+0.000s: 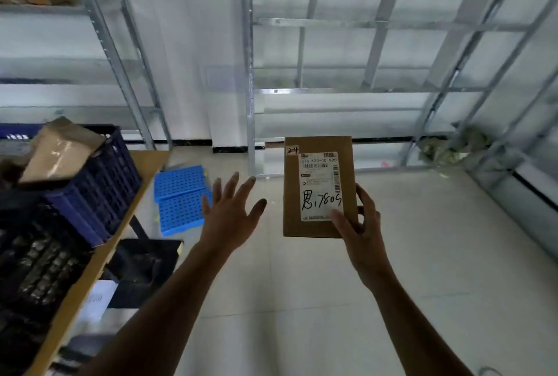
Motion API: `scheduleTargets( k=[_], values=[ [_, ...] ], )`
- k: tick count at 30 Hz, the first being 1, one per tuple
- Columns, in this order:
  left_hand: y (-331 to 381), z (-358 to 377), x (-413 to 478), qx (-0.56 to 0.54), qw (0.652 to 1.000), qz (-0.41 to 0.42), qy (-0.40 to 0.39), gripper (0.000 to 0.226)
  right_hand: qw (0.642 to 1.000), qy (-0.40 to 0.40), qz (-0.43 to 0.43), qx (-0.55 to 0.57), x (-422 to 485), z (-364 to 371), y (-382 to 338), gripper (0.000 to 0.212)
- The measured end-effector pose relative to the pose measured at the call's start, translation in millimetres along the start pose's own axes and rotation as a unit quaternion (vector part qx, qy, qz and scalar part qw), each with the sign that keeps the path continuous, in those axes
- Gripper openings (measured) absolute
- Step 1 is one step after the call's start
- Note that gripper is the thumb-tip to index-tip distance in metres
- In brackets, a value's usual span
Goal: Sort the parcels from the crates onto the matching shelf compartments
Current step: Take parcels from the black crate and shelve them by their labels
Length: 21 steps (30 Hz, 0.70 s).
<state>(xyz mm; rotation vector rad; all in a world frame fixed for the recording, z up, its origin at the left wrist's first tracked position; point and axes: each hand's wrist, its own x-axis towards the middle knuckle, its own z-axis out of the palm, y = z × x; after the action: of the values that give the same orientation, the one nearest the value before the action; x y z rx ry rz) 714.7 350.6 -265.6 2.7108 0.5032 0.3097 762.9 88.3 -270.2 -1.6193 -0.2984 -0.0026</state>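
Observation:
My right hand [360,224] grips the lower right corner of a flat brown cardboard parcel [293,194], thumb on its face. The parcel is upright and shows a white shipping label with handwritten figures and a small tag reading 2-4. My left hand [231,209] hovers to the left of the parcel with fingers spread, touching nothing. A dark blue crate [99,182] on the wooden table [90,270] at the left carries a tan padded parcel [57,152]. Metal shelf racks [347,91] stand ahead with bare compartments.
A black crate [33,258] sits on the table nearer me. Light blue perforated panels [181,197] lie on the tiled floor beside the table. A black bin [145,267] stands under the table. Another rack [114,52] rises at the left, and crumpled wrapping [459,143] lies on a low right shelf.

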Motion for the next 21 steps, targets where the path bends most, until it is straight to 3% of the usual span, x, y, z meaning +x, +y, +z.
scheduleTargets(
  k=[9,17,21],
  values=[
    [132.2,79.9,49.0,0.032,0.995,0.085,-0.044,0.069,0.996,0.079,0.032,-0.001,44.7,-139.4,40.6,0.07],
    [183.9,115.8,159.3,0.023,0.988,0.145,-0.046,0.076,0.992,0.124,0.032,-0.012,144.0,-172.7,54.0,0.09],
    [210.5,138.4,234.0,0.01,0.986,0.158,-0.05,0.067,0.99,0.139,0.018,-0.011,210.7,-180.9,59.2,0.078]
  ],
)
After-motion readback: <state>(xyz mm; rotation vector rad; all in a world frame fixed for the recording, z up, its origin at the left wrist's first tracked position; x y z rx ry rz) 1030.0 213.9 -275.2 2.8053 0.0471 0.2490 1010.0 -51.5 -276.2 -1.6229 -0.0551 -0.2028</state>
